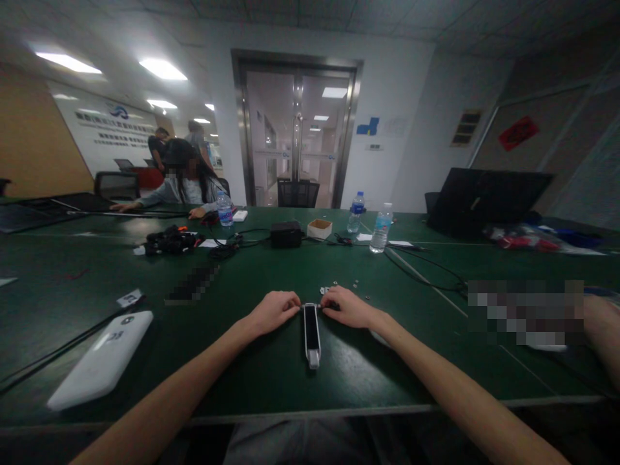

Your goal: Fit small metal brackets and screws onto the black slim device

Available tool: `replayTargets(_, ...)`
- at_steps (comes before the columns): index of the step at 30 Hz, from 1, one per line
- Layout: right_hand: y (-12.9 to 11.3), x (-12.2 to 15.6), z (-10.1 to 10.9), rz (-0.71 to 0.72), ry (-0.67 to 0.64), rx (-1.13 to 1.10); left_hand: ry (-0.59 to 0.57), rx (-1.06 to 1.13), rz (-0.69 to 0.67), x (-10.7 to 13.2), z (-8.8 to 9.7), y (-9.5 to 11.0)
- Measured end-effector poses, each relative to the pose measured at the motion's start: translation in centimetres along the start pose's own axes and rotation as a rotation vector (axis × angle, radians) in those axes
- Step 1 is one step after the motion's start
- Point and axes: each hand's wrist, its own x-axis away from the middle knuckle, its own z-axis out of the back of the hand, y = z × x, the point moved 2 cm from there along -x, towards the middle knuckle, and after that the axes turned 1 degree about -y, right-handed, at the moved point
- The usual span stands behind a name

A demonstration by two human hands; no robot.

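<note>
A long, narrow device with a white frame and dark middle (312, 329) lies on the green table, its pale blocky end towards me. A small crosswise rod (310, 305) sits at its far end. My left hand (275, 310) is closed, thumb and fingertips pinching the rod's left end. On the other side my right hand (347, 307) pinches the right end, the fingers partly hiding it. Just beyond the right fingers lies a small whitish piece (324, 291). Several tiny nut-like parts (356, 282) are scattered behind that hand.
A white rounded case (104, 358) lies on the left. Further back are a black box (285, 234) with cables, a small open carton (320, 228) and water bottles (381, 228). Another person's arm (603, 329) reaches in at right; a person (188, 177) sits across the table.
</note>
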Motion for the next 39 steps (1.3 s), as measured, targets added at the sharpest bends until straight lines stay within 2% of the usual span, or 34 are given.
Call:
replayTargets(8, 0.01, 0.03, 0.05, -0.006, -0.003, -0.013, -0.051, -0.036, 0.042, 0.09, 0.15, 0.26)
replayTargets(14, 0.05, 0.00, 0.05, 0.000, -0.004, -0.016, -0.017, -0.068, -0.008, 0.12, 0.27, 0.61)
replayTargets(33, -0.27, 0.21, 0.62, -0.003, -0.036, 0.023, -0.068, -0.301, -0.069, -0.20, -0.40, 0.63)
replayTargets(39, -0.08, 0.26, 0.64, -0.005, -0.035, 0.010, -0.082, -0.299, -0.066, -0.28, -0.29, 0.56)
